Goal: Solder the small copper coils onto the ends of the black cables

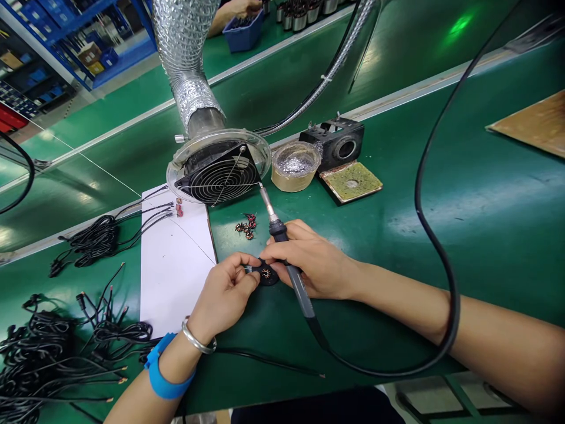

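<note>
A soldering iron rests in my right hand, its metal tip pointing up and away, close to the fan. Fingers of the same hand reach the right edge of a small round black part with a ring of copper-coloured wire ends in its middle. My left hand pinches at the left side of that part. A thin solder wire runs from the upper left down to my left hand, and a short silvery end shows at its fingertips. Beyond the hands lies a cluster of small coils with red and copper windings.
A fume extractor fan hangs under a foil duct. Behind stand a tape roll, an iron stand and a yellow sponge. Black cables and a white sheet lie left. Another person's hand shows at the top.
</note>
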{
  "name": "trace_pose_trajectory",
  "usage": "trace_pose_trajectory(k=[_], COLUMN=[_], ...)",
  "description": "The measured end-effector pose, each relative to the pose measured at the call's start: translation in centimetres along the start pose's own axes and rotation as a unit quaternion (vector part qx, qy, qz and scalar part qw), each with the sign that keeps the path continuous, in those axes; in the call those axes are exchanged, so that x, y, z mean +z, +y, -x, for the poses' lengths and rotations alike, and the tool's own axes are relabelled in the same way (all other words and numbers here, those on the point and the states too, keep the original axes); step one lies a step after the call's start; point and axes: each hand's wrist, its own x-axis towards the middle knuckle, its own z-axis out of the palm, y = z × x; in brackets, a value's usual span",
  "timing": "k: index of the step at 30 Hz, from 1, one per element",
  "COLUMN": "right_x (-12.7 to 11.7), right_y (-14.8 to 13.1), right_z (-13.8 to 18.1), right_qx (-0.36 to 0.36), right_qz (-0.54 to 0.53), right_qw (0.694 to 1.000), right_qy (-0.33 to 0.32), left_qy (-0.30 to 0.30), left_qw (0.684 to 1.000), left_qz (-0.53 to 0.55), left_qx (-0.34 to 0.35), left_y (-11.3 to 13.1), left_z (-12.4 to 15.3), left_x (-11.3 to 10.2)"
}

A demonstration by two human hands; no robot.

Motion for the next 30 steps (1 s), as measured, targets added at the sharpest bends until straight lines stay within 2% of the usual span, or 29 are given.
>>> trace_pose_trajectory(k=[6,12,15,18,22,26,30], right_x=[0.9,2.2,2.2,1.5,0.4,0.3,0.4], right_y=[0.0,-0.6,-0.8,-0.6,-0.1,0.1,0.1], right_z=[0.4,0.7,1.0,1.3,1.1,0.4,0.2], right_qx=[-0.001,-0.010,-0.028,-0.021,0.036,0.025,0.026], right_qz=[0.038,0.112,0.136,0.099,-0.004,-0.002,-0.006], right_qw=[0.999,0.991,0.988,0.994,0.998,0.998,0.999], right_qy=[0.014,0.075,0.065,0.052,0.058,0.057,0.030], left_qy=[0.017,0.000,-0.009,-0.007,0.007,0.029,0.031], left_qw=[0.997,0.998,0.998,0.998,0.998,0.995,0.993], left_qz=[-0.070,-0.058,-0.063,-0.065,-0.067,-0.091,-0.106], left_qx=[0.034,0.030,0.027,0.019,0.014,0.032,0.037], left_y=[0.0,0.0,0.0,-0.1,-0.4,-0.6,-0.5], left_z=[0.7,0.7,0.6,0.6,0.7,0.8,1.0], left_x=[0.4,0.1,-0.1,-0.2,-0.2,-0.2,-0.2])
